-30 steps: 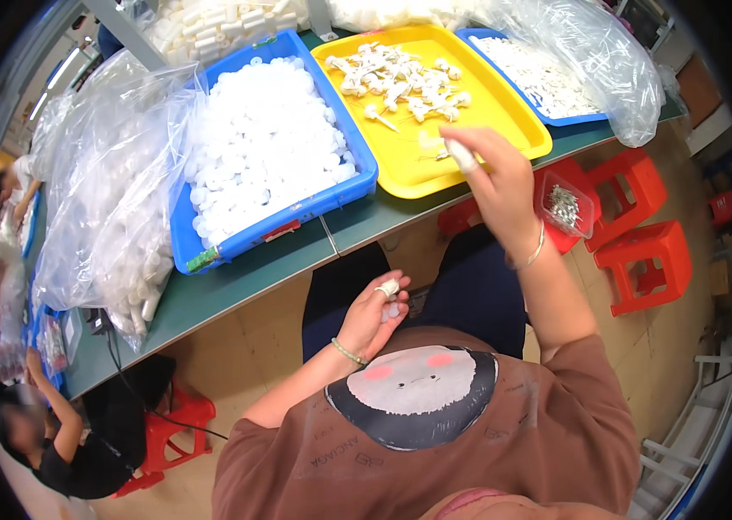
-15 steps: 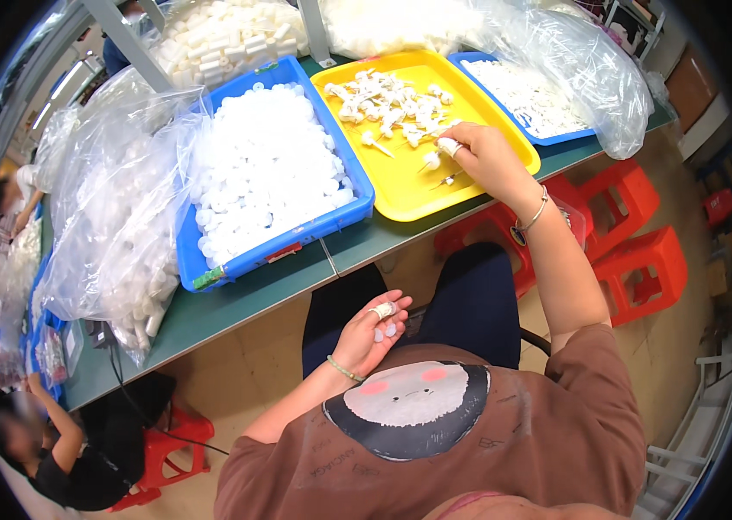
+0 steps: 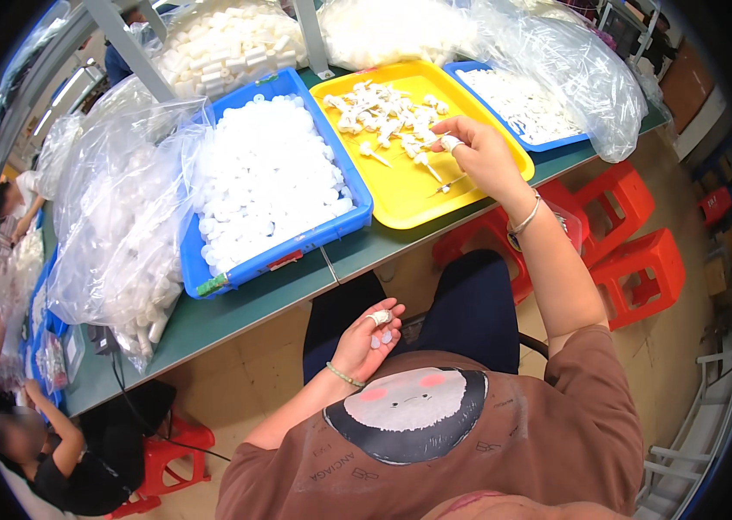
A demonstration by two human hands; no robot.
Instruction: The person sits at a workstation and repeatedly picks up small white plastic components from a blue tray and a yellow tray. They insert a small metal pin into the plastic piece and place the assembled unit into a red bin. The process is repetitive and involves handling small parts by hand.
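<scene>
My left hand [image 3: 366, 345] is palm up over my lap, fingers loosely curled around a few small translucent white caps [image 3: 381, 341]. White tape wraps its thumb. Above the right part of a yellow tray [image 3: 401, 208], my right hand [image 3: 489, 160] reaches with thumb and index finger apart. Its fingertips are at the edge of a heap of small white pieces with thin pointed stems [image 3: 383, 113]; tape covers its thumb too. A few such pieces lie loose below those fingertips.
A blue tray [image 3: 362, 212] full of white caps stands to the left, beside a clear bag [image 3: 115, 217] of white parts. Another blue tray [image 3: 570, 141] of small white parts is at right. Red stools [image 3: 639, 269] stand beyond the green table [image 3: 253, 308]. Another person sits lower left.
My right hand has shifted slightly, its thumb and index finger now apart near the heap's edge. The left hand stays over my lap with the caps.
</scene>
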